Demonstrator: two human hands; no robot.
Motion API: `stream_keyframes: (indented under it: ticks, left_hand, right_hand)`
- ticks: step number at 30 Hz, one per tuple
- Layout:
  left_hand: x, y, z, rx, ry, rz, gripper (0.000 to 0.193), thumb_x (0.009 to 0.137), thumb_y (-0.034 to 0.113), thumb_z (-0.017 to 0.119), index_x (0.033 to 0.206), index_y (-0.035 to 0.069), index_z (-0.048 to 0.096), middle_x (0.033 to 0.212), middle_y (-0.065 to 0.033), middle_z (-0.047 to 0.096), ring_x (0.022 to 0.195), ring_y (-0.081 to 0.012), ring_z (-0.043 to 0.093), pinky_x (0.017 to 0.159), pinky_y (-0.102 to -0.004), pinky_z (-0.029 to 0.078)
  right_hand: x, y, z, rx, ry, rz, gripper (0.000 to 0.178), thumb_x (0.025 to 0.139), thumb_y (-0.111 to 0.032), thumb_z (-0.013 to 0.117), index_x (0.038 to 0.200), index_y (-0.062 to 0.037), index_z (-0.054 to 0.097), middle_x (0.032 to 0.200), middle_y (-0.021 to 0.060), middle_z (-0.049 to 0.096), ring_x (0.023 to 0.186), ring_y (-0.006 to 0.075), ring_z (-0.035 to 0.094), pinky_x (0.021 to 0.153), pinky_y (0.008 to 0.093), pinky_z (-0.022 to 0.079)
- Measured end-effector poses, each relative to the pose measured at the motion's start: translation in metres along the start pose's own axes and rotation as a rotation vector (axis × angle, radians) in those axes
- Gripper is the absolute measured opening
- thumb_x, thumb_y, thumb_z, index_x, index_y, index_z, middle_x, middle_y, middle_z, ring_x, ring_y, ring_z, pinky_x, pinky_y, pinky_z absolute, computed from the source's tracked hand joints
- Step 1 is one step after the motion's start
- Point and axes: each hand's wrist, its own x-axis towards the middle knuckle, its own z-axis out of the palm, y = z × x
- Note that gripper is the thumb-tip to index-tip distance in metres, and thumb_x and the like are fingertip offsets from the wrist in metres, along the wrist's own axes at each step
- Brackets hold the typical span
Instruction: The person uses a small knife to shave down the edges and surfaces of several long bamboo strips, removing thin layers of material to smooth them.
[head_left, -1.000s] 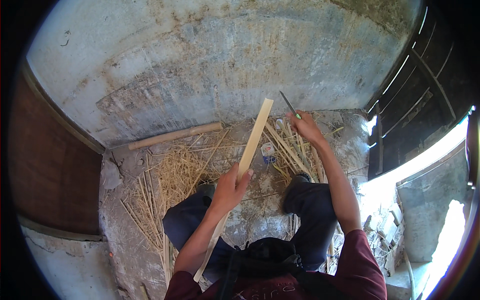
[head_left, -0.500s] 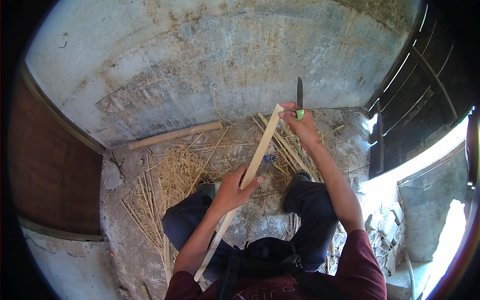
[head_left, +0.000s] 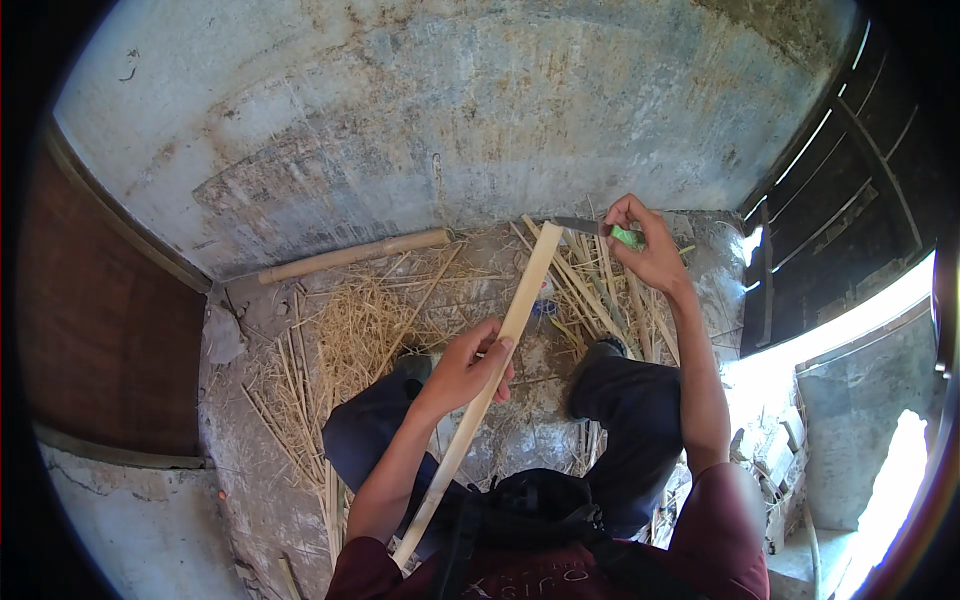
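A long, pale bamboo strip (head_left: pixel 527 289) slants from my lap up toward the wall. My left hand (head_left: pixel 470 370) is wrapped round it near its middle, thumb on top. In my right hand (head_left: pixel 648 245) is a knife (head_left: pixel 580 224) with a green handle and a dark blade. The blade points left and lies at the strip's upper end; whether it touches or only overlaps in view I cannot tell. My right fingers are closed round the handle, clear of the strip.
Fine shavings (head_left: pixel 365 325) heap on the floor at the left, with thin strips beside them. A bamboo pole (head_left: pixel 355 255) lies along the wall's foot. More split bamboo (head_left: pixel 590 290) lies beyond my right foot. Broken blocks (head_left: pixel 778 460) stand at the right.
My right hand has let go of the strip's upper end and moved right. The knife has swung from pointing up to pointing left, at that end. My left hand has shifted slightly along the strip.
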Motion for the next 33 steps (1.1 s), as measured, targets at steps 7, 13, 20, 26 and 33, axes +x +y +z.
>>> stream_keyframes:
  ticks: [7,13,20,26,33]
  left_hand:
    - [-0.001,0.0,0.003,0.061,-0.035,-0.036,0.02,0.113,0.017,0.052,0.113,-0.003,0.057,0.081,-0.0108,0.066,0.058,-0.0185,0.071,0.052,-0.0333,0.059]
    - [0.001,-0.003,0.004,0.082,-0.038,-0.041,0.02,0.112,0.016,0.051,0.113,-0.003,0.056,0.081,-0.0107,0.066,0.057,-0.0187,0.07,0.052,-0.0336,0.058]
    - [0.001,-0.011,0.011,0.103,-0.095,-0.063,0.021,0.113,0.018,0.052,0.115,-0.002,0.055,0.08,-0.0099,0.065,0.058,-0.0177,0.071,0.053,-0.033,0.058]
    - [-0.001,-0.014,0.017,0.135,-0.143,-0.063,0.021,0.114,0.02,0.051,0.114,-0.001,0.054,0.08,-0.01,0.066,0.059,-0.0172,0.071,0.054,-0.0323,0.058]
    - [-0.001,-0.016,0.017,0.146,-0.221,-0.071,0.02,0.115,0.02,0.052,0.119,0.001,0.056,0.08,-0.0077,0.066,0.061,-0.0169,0.071,0.058,-0.0335,0.06]
  right_hand:
    - [-0.011,-0.019,-0.002,-0.201,-0.101,-0.028,0.025,0.085,-0.011,0.084,0.107,-0.0124,0.073,0.096,0.0014,0.07,0.1,0.0184,0.067,0.102,0.0392,0.032]
    - [-0.015,-0.016,-0.003,-0.273,-0.11,-0.058,0.026,0.087,-0.005,0.083,0.109,-0.0161,0.077,0.108,-0.0004,0.076,0.111,0.0208,0.068,0.109,0.0453,0.029]
    - [-0.009,-0.003,-0.005,-0.468,0.121,-0.276,0.03,0.084,0.005,0.077,0.104,-0.0169,0.078,0.112,-0.0023,0.076,0.13,0.0205,0.065,0.112,0.0465,0.028]
    - [-0.002,0.01,-0.006,-0.426,0.076,-0.279,0.027,0.082,0.008,0.075,0.097,-0.0147,0.08,0.112,-0.0024,0.077,0.133,0.022,0.064,0.115,0.047,0.031]
    - [0.003,0.021,-0.001,-0.286,0.1,-0.379,0.025,0.076,0.012,0.076,0.085,-0.0103,0.08,0.107,-0.0001,0.079,0.127,0.0249,0.069,0.113,0.0446,0.044]
